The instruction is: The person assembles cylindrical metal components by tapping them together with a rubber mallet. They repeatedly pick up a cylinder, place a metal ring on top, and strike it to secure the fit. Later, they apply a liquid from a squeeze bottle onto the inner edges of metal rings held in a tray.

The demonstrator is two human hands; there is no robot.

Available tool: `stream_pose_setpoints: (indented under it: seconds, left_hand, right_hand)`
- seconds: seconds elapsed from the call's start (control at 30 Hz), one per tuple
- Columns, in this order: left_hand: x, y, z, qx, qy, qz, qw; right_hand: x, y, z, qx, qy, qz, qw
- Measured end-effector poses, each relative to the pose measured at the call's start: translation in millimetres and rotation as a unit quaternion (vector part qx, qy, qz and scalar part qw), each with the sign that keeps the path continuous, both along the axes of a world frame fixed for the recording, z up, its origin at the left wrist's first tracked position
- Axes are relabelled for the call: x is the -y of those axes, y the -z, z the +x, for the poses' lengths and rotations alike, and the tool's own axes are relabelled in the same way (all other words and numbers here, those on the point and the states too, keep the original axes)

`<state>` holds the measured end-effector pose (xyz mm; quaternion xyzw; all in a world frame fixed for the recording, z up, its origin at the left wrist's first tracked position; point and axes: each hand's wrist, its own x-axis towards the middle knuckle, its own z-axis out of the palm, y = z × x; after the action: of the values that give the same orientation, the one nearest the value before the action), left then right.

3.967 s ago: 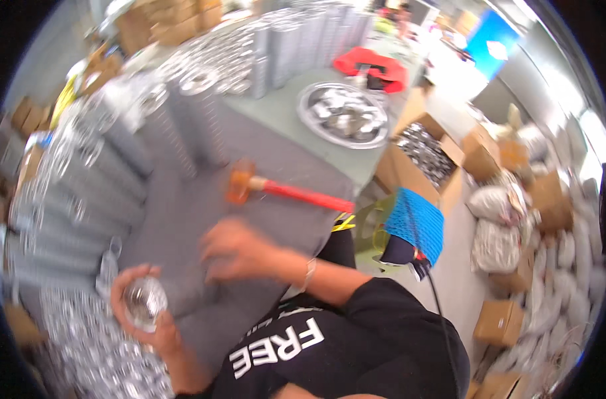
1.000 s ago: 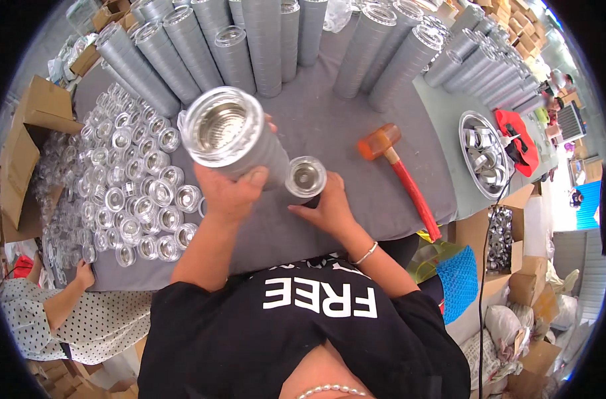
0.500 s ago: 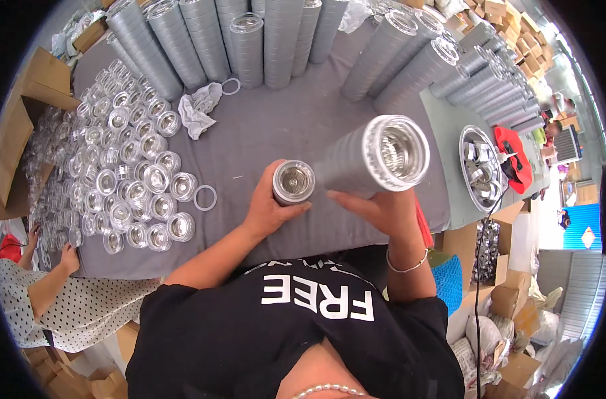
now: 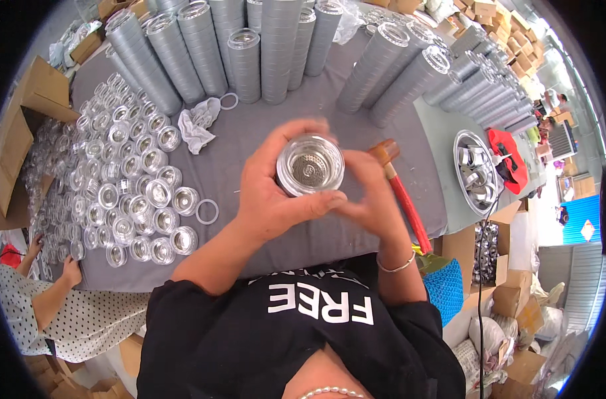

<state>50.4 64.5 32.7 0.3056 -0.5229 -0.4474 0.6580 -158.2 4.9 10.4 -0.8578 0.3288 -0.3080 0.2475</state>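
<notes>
Head view. Cup [image 4: 311,166]: over the grey cloth [image 4: 233,149], mouth toward the head. Left hand [image 4: 266,189]: wrapped round its side, thumb along the near rim, apparently steadying it. Right hand [image 4: 374,196]: half-curled at its right; whether it grips, cannot tell. Mallet [image 4: 407,207]: at right, seemingly kept within reach. Stacks [image 4: 277,53]: upright at the back, likely saving room. Loose cups [image 4: 158,194]: spread at left.

Clear-rimmed round piece [image 4: 310,165], silvery inside, facing up
</notes>
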Motion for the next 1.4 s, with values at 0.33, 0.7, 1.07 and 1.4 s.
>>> stream_pose_setpoints:
  seconds: [0.33, 0.7, 1.07, 1.4]
  left_hand:
    - [9.4, 25.6, -2.8, 0.037, -0.025, -0.101, 0.994]
    - [-3.1, 17.0, -7.5, 0.109, -0.11, -0.068, 0.986]
    - [1.7, 25.7, -4.3, 0.084, -0.121, -0.088, 0.985]
    - [5.0, 25.4, -6.3, 0.057, -0.094, -0.094, 0.989]
  right_hand:
    - [39.5, 114.4, -112.3, -0.149, 0.331, -0.068, 0.929]
    - [-9.8, -162.7, -42.3, 0.203, 0.094, 0.067, 0.972]
    - [7.0, -204.0, -52.4, -0.066, 0.065, -0.18, 0.979]
    - [-33.9, -158.4, -79.3, -0.014, 0.077, 0.004, 0.997]
